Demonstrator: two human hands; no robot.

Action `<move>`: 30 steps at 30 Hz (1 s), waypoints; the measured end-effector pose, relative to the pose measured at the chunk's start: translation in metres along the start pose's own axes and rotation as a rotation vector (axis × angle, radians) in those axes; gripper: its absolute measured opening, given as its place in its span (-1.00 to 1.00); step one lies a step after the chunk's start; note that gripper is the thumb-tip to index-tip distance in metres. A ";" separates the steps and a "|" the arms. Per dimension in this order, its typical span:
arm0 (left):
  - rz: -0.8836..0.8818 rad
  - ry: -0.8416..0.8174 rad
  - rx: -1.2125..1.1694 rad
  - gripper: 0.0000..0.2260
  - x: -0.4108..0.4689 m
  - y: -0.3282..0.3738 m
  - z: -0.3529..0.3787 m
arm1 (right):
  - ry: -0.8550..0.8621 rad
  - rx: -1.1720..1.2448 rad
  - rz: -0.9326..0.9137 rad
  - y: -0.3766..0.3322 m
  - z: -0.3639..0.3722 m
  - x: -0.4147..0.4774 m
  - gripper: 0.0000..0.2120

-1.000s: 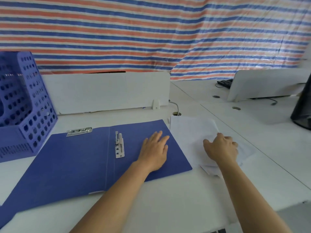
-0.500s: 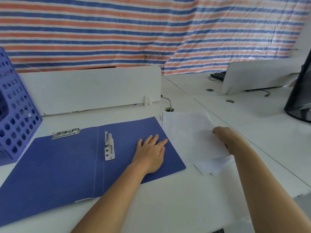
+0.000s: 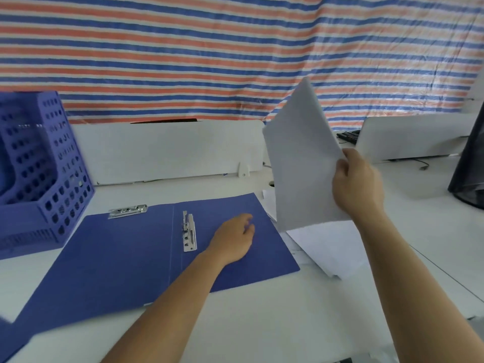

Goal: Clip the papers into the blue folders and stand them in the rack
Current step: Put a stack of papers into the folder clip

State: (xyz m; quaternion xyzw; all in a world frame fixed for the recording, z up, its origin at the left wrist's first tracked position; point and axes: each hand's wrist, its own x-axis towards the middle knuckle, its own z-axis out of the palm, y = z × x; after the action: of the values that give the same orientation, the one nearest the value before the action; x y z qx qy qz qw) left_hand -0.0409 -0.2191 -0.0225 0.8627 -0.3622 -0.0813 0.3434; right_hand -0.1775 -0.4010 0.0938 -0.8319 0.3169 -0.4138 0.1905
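1. Right hand (image 3: 358, 184) grips a sheaf of white papers (image 3: 303, 158) by its right edge, raised upright above the desk (image 3: 262, 323).
2. Left hand (image 3: 233, 239) rests palm-down, fingers loosely spread, holding nothing, on the right leaf of the open blue folder (image 3: 117, 260).
3. Metal clip (image 3: 189, 231) lies beside the folder's spine.
4. More sheets (image 3: 330, 247) lie right of the folder.
5. Blue rack (image 3: 39, 166) stands far left.
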 end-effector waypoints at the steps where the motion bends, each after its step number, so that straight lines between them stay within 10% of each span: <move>1: -0.044 0.037 -0.159 -0.62 -0.001 0.001 -0.011 | 0.032 0.073 -0.027 -0.005 -0.002 -0.003 -0.68; 10: -0.037 0.701 -0.923 -0.68 -0.025 0.000 -0.085 | -0.202 0.962 0.096 -0.022 0.058 -0.066 -0.86; 23: 0.041 0.908 -0.588 -0.58 -0.044 -0.028 -0.042 | -0.250 0.942 0.142 -0.026 0.095 -0.102 -0.87; 30: 0.031 0.757 -0.453 -0.66 -0.039 -0.054 -0.062 | -0.329 0.814 0.189 -0.015 0.100 -0.079 -0.83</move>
State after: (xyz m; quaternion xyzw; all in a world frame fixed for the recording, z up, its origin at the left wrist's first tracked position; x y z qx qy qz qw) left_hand -0.0144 -0.1328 -0.0154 0.7292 -0.1967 0.1680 0.6336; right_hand -0.1274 -0.3304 -0.0005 -0.7113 0.1683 -0.3477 0.5872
